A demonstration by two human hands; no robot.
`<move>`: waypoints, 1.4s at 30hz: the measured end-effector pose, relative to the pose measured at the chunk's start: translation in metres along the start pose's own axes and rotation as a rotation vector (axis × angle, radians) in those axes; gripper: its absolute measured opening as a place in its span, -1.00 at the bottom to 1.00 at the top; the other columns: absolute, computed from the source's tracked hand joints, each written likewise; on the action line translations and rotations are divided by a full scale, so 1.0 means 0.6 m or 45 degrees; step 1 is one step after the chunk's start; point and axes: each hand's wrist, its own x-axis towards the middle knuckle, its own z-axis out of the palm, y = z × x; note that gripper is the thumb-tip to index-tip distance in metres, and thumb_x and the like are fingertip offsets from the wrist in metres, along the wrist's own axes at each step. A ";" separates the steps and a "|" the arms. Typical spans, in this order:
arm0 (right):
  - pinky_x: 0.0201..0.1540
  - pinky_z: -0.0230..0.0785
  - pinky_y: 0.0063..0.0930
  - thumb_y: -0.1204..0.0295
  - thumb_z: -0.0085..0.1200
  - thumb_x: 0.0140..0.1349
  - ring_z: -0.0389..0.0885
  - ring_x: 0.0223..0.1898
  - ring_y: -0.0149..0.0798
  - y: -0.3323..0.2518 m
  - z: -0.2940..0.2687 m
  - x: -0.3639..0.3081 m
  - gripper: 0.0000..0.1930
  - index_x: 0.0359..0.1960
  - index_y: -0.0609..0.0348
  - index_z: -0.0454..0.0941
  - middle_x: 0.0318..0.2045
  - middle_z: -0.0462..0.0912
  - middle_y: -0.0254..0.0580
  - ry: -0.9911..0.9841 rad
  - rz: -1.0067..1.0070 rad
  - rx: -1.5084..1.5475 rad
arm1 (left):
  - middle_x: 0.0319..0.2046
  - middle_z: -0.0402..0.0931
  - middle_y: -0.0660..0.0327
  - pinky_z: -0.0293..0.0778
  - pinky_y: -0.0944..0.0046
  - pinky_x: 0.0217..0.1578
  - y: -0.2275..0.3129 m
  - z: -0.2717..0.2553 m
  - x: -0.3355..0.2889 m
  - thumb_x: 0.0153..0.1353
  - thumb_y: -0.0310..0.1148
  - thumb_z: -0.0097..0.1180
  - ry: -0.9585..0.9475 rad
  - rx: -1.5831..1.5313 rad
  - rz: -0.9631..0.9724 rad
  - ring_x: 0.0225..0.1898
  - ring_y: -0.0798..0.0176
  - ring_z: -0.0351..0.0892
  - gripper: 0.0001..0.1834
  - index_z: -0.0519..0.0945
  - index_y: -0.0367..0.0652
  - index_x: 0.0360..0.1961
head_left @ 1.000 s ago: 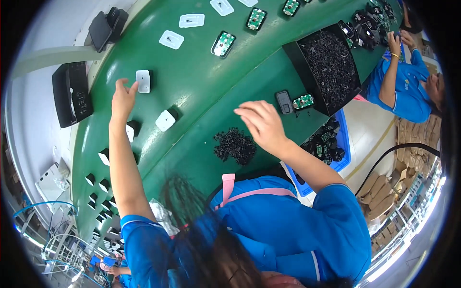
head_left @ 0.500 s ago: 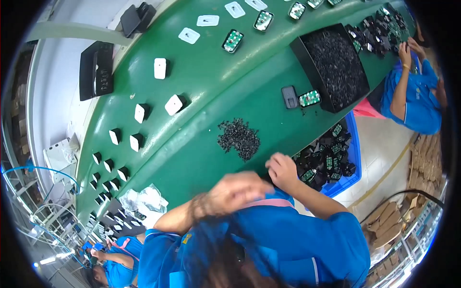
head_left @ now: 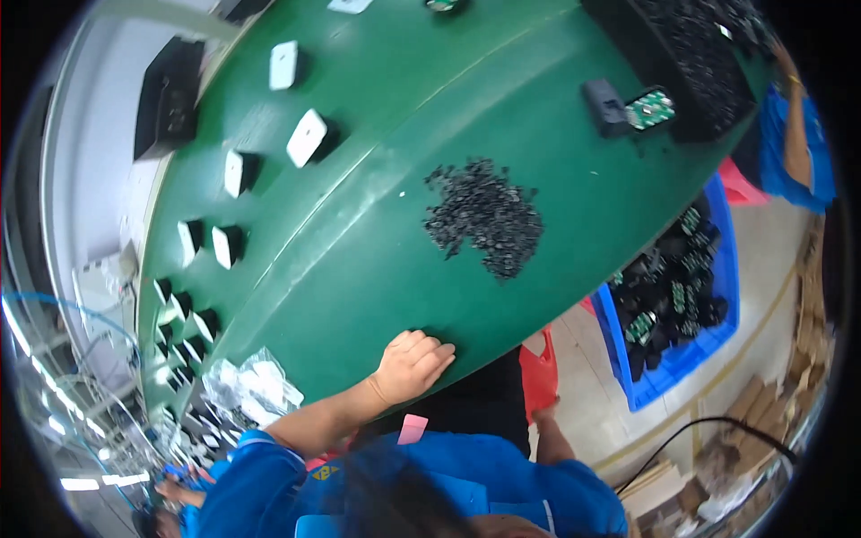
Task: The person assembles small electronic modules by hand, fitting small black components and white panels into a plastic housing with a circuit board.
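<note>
My left hand [head_left: 413,366] rests at the near edge of the green table [head_left: 359,269], its fingers curled closed with the knuckles up. Whatever may be under those fingers is hidden. Down beside the table, my right hand [head_left: 543,414] meets the lower part of a red plastic stool [head_left: 538,369]; its fingers are out of sight. Beyond my left hand, apart from it, lies a loose pile of small black parts [head_left: 489,215]. Farther right, a dark grey casing [head_left: 605,108] sits beside a black casing with a green circuit board [head_left: 650,109].
White-topped black units [head_left: 307,139] stand in rows at left, near clear plastic bags [head_left: 251,387]. A large black bin [head_left: 664,63] of black parts is at far right. On the floor, a blue crate [head_left: 635,386] holds boards and casings. A co-worker [head_left: 796,148] is beyond.
My view has shifted. My left hand has come down onto the table edge and closed. My right hand has left the table edge and dropped down to the red stool, which now shows.
</note>
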 end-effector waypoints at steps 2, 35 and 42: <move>0.24 0.29 -0.18 0.71 0.03 -0.10 0.35 0.22 0.09 0.134 -0.011 0.094 -0.04 0.40 -0.04 -0.10 0.21 0.32 0.10 0.281 -0.054 0.407 | -0.46 0.38 0.28 0.31 0.26 -0.43 0.005 0.005 0.022 0.01 -0.38 0.28 0.026 -0.070 0.044 -0.45 0.25 0.39 -0.77 0.56 -0.12 -0.27; -0.10 0.43 -0.10 0.11 -0.27 0.32 0.60 -0.19 0.09 -0.333 -0.103 -0.281 -0.55 0.00 0.17 0.48 -0.21 0.66 0.04 0.267 -1.710 -1.407 | -0.28 0.56 0.13 0.52 0.11 -0.29 0.099 -0.016 -0.404 0.07 -0.42 0.16 1.460 0.816 -0.456 -0.28 0.08 0.58 -0.74 0.57 -0.14 -0.16; -0.04 0.43 -0.13 0.44 -0.06 0.27 0.55 -0.01 0.14 -0.312 -0.075 -0.430 -0.65 0.10 0.19 0.43 -0.02 0.54 0.21 0.349 -2.148 -1.801 | -0.26 0.46 0.04 0.45 0.05 -0.18 0.031 -0.146 -0.701 0.03 -0.12 0.30 1.468 1.294 -1.790 -0.14 -0.05 0.43 -0.48 0.45 -0.22 -0.09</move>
